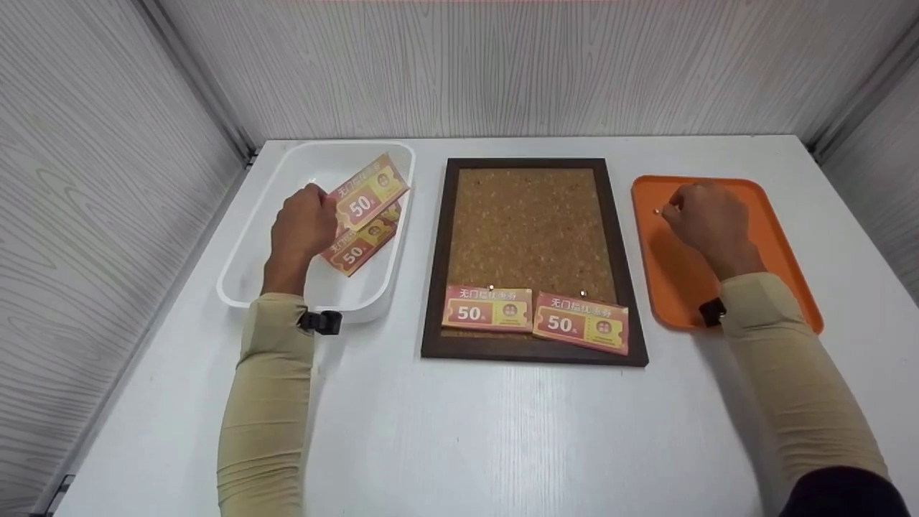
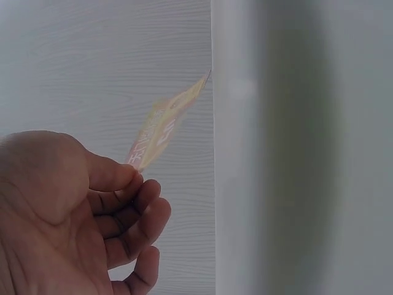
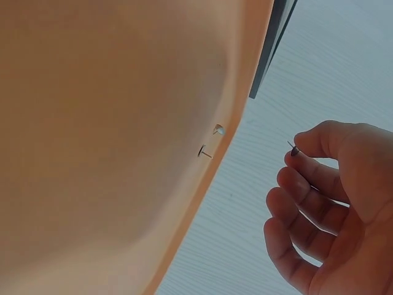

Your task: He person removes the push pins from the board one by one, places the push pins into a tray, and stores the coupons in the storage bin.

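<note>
My left hand is over the white bin and pinches a pink and yellow coupon by its end, between thumb and forefinger. Below that coupon, more coupons lie overlapped in the bin. Over the orange tray, my right hand holds a small metal thumbtack between thumb and fingertip, its pin sticking out. Two other thumbtacks rest near the tray's edge in the right wrist view. Between the hands lies a framed corkboard. A left coupon and a slightly tilted right coupon sit along its lower part.
The white bin stands at the left of the white table, the orange tray at the right. A tack head shows at the top of each coupon on the board. Grey wood-grain panels enclose the back and sides.
</note>
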### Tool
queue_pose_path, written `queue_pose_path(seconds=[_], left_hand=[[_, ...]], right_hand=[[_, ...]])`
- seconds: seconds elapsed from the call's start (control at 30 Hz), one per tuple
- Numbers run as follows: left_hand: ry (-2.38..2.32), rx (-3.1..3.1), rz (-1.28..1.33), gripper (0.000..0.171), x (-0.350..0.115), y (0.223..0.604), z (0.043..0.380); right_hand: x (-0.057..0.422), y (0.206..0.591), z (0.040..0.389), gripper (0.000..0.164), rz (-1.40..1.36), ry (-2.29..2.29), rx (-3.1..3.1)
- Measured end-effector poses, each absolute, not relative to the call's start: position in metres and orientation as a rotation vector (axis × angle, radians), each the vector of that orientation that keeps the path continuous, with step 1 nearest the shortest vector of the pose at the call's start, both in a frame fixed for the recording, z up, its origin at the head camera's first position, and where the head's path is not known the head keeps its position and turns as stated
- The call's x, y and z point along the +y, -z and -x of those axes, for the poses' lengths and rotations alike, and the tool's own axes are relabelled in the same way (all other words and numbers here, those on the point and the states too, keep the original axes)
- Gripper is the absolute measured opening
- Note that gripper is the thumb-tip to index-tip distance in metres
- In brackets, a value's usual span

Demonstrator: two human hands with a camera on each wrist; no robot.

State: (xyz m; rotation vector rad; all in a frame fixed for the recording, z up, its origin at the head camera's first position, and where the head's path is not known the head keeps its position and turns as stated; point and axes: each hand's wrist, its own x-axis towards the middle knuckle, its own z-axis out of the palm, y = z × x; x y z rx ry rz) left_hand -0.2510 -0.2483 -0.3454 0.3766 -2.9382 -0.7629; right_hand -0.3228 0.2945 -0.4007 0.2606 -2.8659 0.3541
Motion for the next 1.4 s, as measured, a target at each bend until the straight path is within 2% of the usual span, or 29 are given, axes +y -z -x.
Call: queue_pose_path(seconds=[1.4], left_hand=[[0.660, -3.125, -0.554, 0.045, -0.282, 0.373, 0.249]], right_hand=[[0.298, 0.407, 0.327, 0.029, -0.192, -0.220, -3.144]])
